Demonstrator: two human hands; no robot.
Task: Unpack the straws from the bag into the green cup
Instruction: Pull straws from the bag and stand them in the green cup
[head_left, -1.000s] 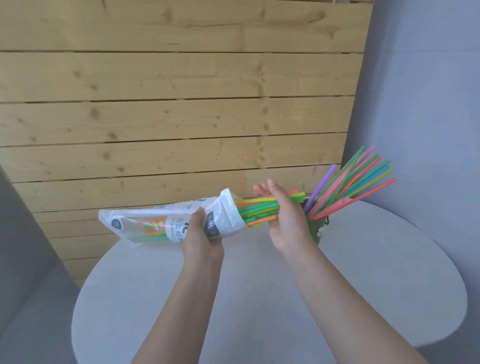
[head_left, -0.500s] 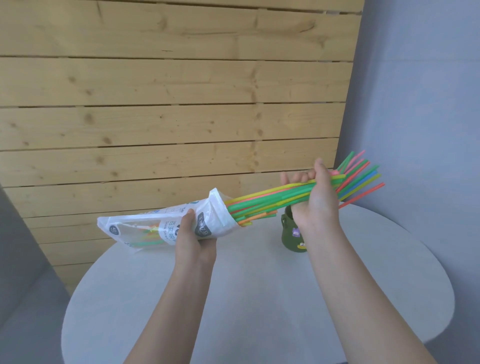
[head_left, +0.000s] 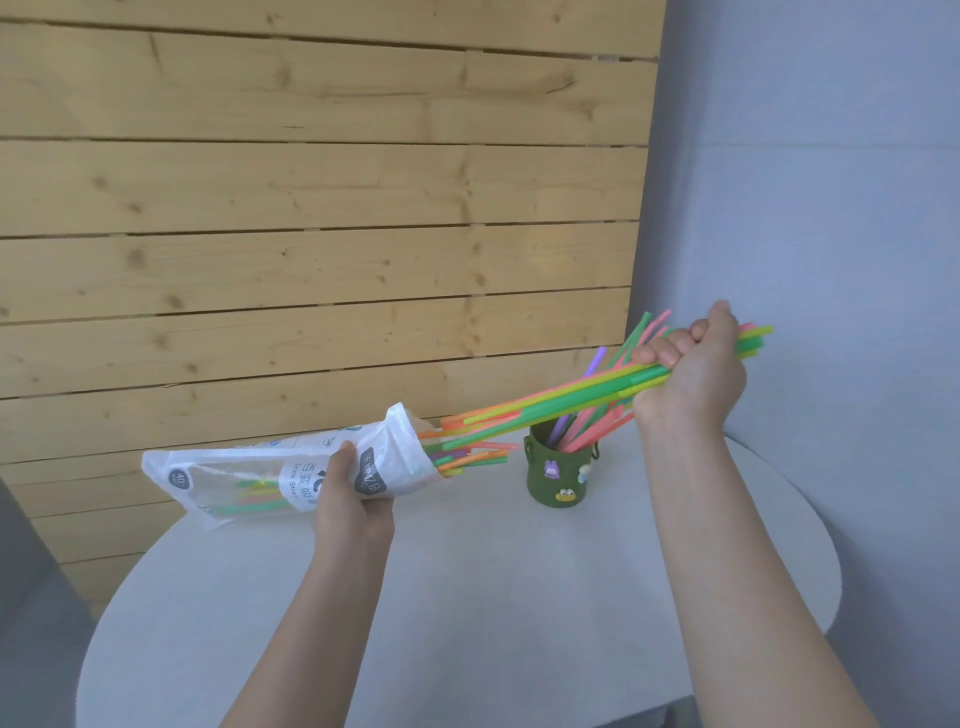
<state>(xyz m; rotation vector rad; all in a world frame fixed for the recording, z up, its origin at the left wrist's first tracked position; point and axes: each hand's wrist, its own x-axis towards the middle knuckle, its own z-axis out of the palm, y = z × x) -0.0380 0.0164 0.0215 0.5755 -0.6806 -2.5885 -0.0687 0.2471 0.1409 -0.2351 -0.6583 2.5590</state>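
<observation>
The right hand (head_left: 691, 374) was clenched around a bundle of thin coloured plastic straws (head_left: 550, 402), their tails just inside the mouth of the printed white plastic bag (head_left: 291, 467). The left hand (head_left: 348, 499) gripped that bag near its mouth, apparently bracing it. Below the bundle, the dark green decorated cup (head_left: 558, 475) on the pale round worktop (head_left: 467, 597) already held several straws.

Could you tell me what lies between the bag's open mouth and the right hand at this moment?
In the head view, a bundle of straws spans that stretch, gripped by the right hand and clear of the bag, passing above the green cup.
</observation>
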